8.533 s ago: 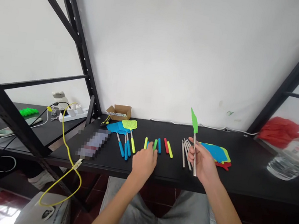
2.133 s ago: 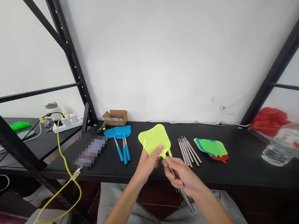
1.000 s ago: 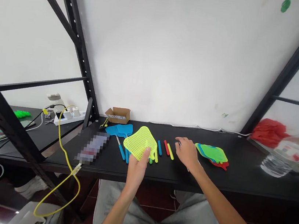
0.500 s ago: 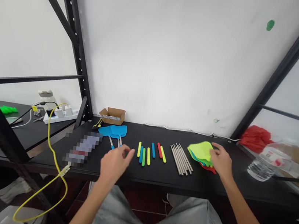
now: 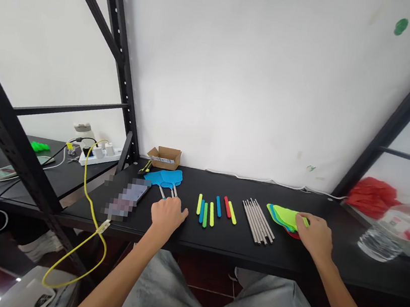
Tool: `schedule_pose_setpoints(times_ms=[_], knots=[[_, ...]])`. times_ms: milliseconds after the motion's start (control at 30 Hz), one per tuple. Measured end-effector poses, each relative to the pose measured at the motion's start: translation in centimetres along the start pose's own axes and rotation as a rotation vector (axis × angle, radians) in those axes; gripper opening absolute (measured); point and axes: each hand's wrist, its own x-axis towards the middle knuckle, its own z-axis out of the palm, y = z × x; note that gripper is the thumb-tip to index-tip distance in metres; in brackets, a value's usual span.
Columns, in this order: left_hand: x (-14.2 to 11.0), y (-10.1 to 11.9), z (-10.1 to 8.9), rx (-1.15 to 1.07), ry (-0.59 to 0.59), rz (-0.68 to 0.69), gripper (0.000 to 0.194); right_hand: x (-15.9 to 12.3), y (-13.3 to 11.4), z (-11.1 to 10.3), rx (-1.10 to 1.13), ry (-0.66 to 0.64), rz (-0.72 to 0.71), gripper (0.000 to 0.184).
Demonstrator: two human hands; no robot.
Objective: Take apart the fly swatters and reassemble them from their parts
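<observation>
At the right, my right hand pinches the edge of the top yellow-green fly swatter head, thumb and fingers closed on it. Blue swatter heads and a red one show beneath it. My left hand rests low over the handles of several blue fly swatters; its fingers bend down out of sight and the thumb points right. Between the hands lie short coloured handle grips in yellow, blue, green and red. Beside them is a bundle of thin metallic rods.
A small open cardboard box stands against the wall. Left of my left hand lies a phone, its yellow cable looping over the table edge. A large water bottle and a red plastic bag are at the right.
My left hand has lowered onto the blue swatters' handles. My right hand has closed on the top yellow-green head and tilted it. The whole view has shifted, with things appearing farther right.
</observation>
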Motion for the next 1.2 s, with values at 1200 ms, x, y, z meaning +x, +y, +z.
schedule_pose_setpoints(times_ms=[1200], knots=[[-9.7,11.3,1.6,-2.001,-0.631,0.138,0.053,-8.9,-21.0,-1.0,1.844,-0.587,0.324,0.025]])
